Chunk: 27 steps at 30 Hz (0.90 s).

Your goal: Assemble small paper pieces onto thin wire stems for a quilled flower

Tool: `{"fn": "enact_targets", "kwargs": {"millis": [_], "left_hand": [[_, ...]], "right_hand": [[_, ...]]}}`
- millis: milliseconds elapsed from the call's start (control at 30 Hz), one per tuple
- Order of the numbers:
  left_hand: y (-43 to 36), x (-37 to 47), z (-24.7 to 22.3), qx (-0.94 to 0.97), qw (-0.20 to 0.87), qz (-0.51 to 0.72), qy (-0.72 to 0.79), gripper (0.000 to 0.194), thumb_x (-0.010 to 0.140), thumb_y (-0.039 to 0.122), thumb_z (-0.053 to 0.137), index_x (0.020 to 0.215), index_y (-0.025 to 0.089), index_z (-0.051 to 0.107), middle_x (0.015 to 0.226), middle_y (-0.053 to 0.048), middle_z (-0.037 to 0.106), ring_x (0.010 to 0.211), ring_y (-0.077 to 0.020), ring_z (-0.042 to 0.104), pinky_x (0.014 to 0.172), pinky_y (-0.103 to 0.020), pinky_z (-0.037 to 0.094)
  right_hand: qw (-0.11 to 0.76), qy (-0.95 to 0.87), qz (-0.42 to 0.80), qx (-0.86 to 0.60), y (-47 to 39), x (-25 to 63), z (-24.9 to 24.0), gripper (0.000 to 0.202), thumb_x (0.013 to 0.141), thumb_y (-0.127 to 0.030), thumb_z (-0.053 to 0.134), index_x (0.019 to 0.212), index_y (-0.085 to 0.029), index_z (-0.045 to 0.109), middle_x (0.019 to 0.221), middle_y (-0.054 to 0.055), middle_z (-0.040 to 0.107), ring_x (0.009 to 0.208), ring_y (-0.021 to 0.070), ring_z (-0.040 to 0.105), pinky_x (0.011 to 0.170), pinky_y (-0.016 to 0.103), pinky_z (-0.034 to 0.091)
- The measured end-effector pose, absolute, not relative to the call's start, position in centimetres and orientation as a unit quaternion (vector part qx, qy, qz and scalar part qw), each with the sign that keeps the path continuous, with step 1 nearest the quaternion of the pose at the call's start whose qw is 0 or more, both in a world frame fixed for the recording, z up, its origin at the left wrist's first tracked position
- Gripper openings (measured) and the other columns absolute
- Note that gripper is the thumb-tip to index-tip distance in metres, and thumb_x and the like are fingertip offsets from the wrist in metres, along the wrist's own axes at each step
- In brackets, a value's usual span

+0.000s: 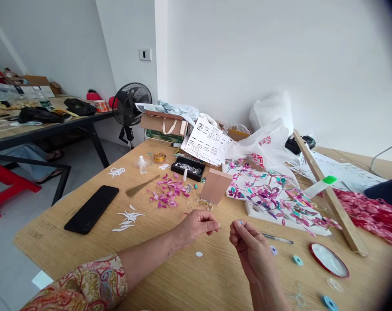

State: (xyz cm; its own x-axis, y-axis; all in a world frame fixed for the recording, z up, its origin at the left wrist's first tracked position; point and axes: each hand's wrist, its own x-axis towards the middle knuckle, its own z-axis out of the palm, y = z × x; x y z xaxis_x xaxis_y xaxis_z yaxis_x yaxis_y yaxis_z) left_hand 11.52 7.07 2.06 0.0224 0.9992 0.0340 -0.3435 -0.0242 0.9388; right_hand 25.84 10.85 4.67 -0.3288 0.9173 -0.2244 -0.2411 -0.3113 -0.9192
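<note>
Over the wooden table, my left hand is closed in a pinch, thumb against fingers. A small pale bit shows at its fingertips. Close by on the right, my right hand also pinches, with a speck of teal at its fingertips. A thin strand, wire or thread, runs across the short gap between both hands. Below them lies a small white petal-shaped piece. Pink petals with fine stems are heaped beyond my left hand, near an upright wooden block with pearl beads at its foot.
Left lie a black phone and white cut pieces. Behind stand a small bottle and a black tray. Finished-looking flower sprays, a wooden bar, a red-rimmed dish and thread spools occupy the right.
</note>
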Motion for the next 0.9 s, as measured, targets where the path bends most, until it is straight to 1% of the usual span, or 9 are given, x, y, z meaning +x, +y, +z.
{"fn": "enact_targets", "kwargs": {"millis": [167,267,333,400,500,567,700,800,900], "left_hand": [[6.8,11.3,1.8,0.459,0.558,0.581,0.374,0.031,0.066,0.040,0.061,0.056,0.011,0.054,0.054,0.002,0.047,0.054,-0.0069,0.040,0.056,-0.020,0.030],[6.7,10.6,1.5,0.469,0.569,0.561,0.376,0.034,0.066,0.043,0.060,0.058,0.011,0.054,0.055,0.001,0.049,0.055,-0.0074,0.042,0.056,-0.020,0.032],[6.5,10.1,1.4,0.461,0.580,0.553,0.381,0.036,0.069,0.045,0.056,0.065,0.010,0.057,0.059,-0.001,0.050,0.056,-0.0080,0.044,0.057,-0.021,0.034],[6.4,9.6,1.5,0.460,0.581,0.554,0.379,0.039,0.075,0.047,0.048,0.079,0.010,0.058,0.068,-0.003,0.052,0.062,-0.0092,0.047,0.060,-0.021,0.036],[6.2,9.4,1.9,0.494,0.557,0.538,0.396,0.035,0.073,0.043,0.054,0.089,0.012,0.058,0.076,-0.003,0.054,0.069,-0.0095,0.048,0.064,-0.021,0.037],[6.2,9.7,2.3,0.533,0.523,0.524,0.411,0.028,0.068,0.037,0.061,0.082,0.013,0.060,0.075,-0.002,0.054,0.069,-0.0095,0.048,0.065,-0.021,0.036],[6.5,10.1,2.8,0.581,0.466,0.525,0.412,0.017,0.066,0.029,0.063,0.064,0.012,0.062,0.063,0.000,0.053,0.063,-0.0092,0.047,0.063,-0.022,0.036],[6.5,10.2,2.7,0.572,0.483,0.536,0.390,0.017,0.064,0.027,0.065,0.060,0.012,0.061,0.059,0.001,0.051,0.060,-0.0084,0.046,0.060,-0.021,0.035],[6.3,10.2,2.7,0.529,0.521,0.550,0.382,0.019,0.062,0.028,0.067,0.059,0.012,0.059,0.059,0.002,0.049,0.058,-0.0072,0.044,0.057,-0.020,0.033]], "right_hand": [[0.396,-0.397,0.723,-0.403,10.7,25.7,4.7,0.024,0.054,-0.029,0.073,0.051,-0.015,0.054,0.050,-0.004,0.044,0.043,0.0050,0.034,0.039,0.018,0.027],[0.389,-0.419,0.708,-0.414,10.6,25.6,4.9,0.025,0.055,-0.032,0.072,0.051,-0.015,0.053,0.050,-0.004,0.044,0.043,0.0057,0.034,0.040,0.019,0.026],[0.392,-0.460,0.671,-0.429,10.4,25.6,5.1,0.026,0.058,-0.034,0.070,0.051,-0.016,0.052,0.049,-0.004,0.043,0.044,0.0066,0.034,0.042,0.020,0.026],[0.396,-0.506,0.624,-0.443,10.2,25.5,5.2,0.028,0.060,-0.036,0.068,0.051,-0.016,0.051,0.047,-0.004,0.043,0.045,0.0073,0.034,0.043,0.021,0.027],[0.389,-0.558,0.580,-0.448,9.7,25.2,5.2,0.028,0.062,-0.038,0.066,0.051,-0.017,0.051,0.046,-0.004,0.044,0.046,0.0081,0.035,0.046,0.022,0.028],[0.379,-0.577,0.572,-0.443,9.5,25.0,5.2,0.028,0.063,-0.038,0.065,0.052,-0.017,0.052,0.046,-0.004,0.045,0.047,0.0085,0.036,0.047,0.022,0.028],[0.364,-0.574,0.589,-0.438,9.1,24.8,5.5,0.028,0.064,-0.038,0.065,0.052,-0.016,0.052,0.046,-0.004,0.044,0.046,0.0081,0.035,0.047,0.022,0.028],[0.353,-0.529,0.641,-0.428,9.0,25.1,5.9,0.028,0.065,-0.040,0.064,0.054,-0.016,0.054,0.049,-0.003,0.046,0.045,0.0072,0.034,0.044,0.022,0.025],[0.380,-0.487,0.659,-0.429,8.9,25.4,6.0,0.029,0.067,-0.045,0.060,0.068,-0.016,0.060,0.053,-0.001,0.049,0.045,0.0078,0.035,0.043,0.022,0.025]]}}
